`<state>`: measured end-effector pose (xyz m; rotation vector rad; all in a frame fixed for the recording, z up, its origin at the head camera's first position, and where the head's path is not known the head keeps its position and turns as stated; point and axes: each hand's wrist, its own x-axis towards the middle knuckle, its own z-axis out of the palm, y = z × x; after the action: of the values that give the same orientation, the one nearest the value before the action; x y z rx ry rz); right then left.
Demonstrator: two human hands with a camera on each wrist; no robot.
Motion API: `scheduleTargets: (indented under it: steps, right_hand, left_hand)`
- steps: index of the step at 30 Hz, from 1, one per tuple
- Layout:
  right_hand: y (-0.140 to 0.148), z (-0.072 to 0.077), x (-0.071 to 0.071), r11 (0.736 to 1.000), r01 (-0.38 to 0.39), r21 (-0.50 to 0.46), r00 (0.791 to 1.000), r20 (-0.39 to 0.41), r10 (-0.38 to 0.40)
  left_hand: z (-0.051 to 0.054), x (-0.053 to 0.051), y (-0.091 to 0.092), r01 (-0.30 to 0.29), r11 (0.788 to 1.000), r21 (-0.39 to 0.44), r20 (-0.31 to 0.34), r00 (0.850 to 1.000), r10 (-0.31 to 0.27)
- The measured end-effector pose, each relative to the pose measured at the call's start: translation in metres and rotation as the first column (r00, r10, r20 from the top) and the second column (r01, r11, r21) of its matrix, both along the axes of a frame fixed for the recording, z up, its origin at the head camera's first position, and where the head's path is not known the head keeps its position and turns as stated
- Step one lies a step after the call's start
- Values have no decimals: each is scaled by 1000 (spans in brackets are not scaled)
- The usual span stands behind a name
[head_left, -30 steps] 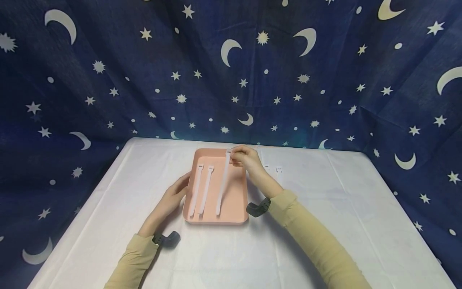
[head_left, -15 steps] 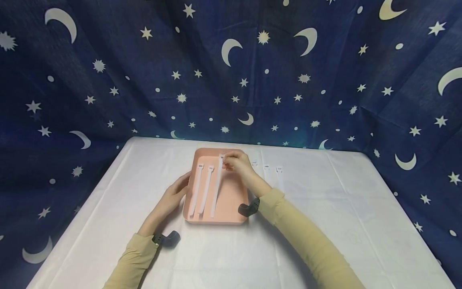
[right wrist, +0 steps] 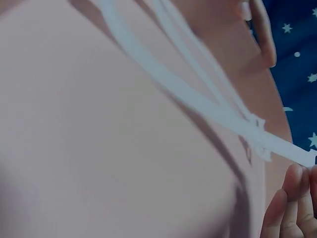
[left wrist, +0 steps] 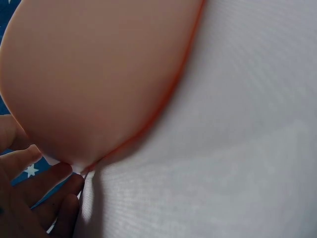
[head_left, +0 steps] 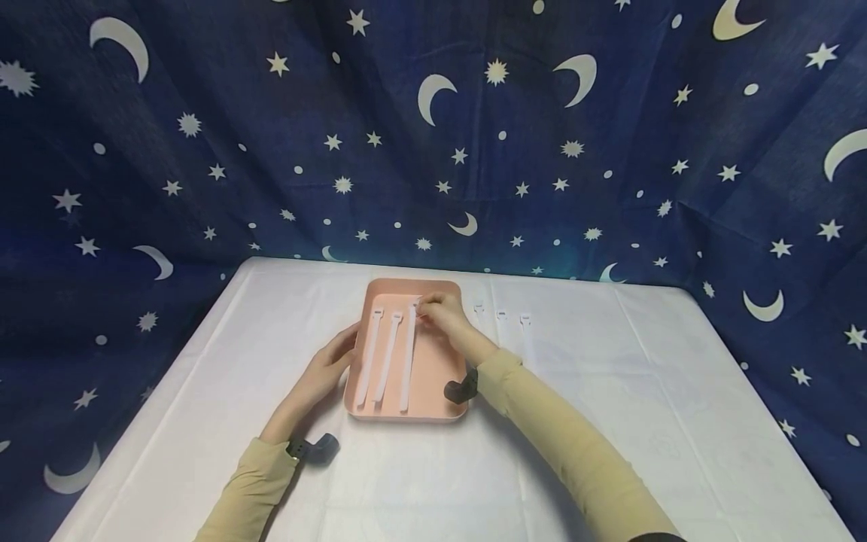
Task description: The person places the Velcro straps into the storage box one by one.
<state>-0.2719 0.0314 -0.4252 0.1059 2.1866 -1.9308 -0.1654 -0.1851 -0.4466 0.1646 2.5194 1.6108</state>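
A pink tray [head_left: 436, 395] sits on the white table. My left hand [head_left: 328, 366] rests against its left wall; in the left wrist view the fingers [left wrist: 49, 181] touch the outside of the wall. My right hand [head_left: 445, 316] pinches a white cable tie [head_left: 408, 361] near its head, inside the tray. That tie slants down, its tail near the tray's front. Two more white cable ties, an outer one [head_left: 369, 361] and an inner one [head_left: 388, 354], lie lengthwise to its left in the tray. The right wrist view shows the pinched tie [right wrist: 198, 104] crossing over the others' heads.
Right of the tray, white cable ties lie on the table: one [head_left: 479, 310] partly behind my right hand, a middle one [head_left: 502, 318] and a right one [head_left: 526, 322]. A dark blue curtain [head_left: 379, 188] with moons and stars hangs behind the table.
My right hand has moved left and toward me with the pinched cable tie, bringing it beside the other two. A tie on the table has come into sight. My left hand stays in place.
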Motion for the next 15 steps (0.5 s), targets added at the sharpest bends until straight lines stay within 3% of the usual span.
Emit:
scheduleTargets:
  steps: [3, 9, 11, 15]
  right_hand:
    - [-2, -3, -1, 999, -3, 33, 1000, 8, 3]
    - [-4, -7, -4, 996, -3, 89, 999, 33, 0]
    - [-4, -9, -5, 994, 0, 113, 999, 36, -4]
    - [-6, -12, -6, 988, 1, 151, 1000, 23, -4]
  left_hand:
    - [1, 1, 0, -1, 1000, -5, -7, 1000, 1]
    - [-21, -9, -6, -6, 1000, -7, -27, 1000, 6]
    - [-25, -11, -7, -6, 1000, -8, -34, 999, 6]
    - [-18, -9, -5, -3, 1000, -6, -19, 1000, 3]
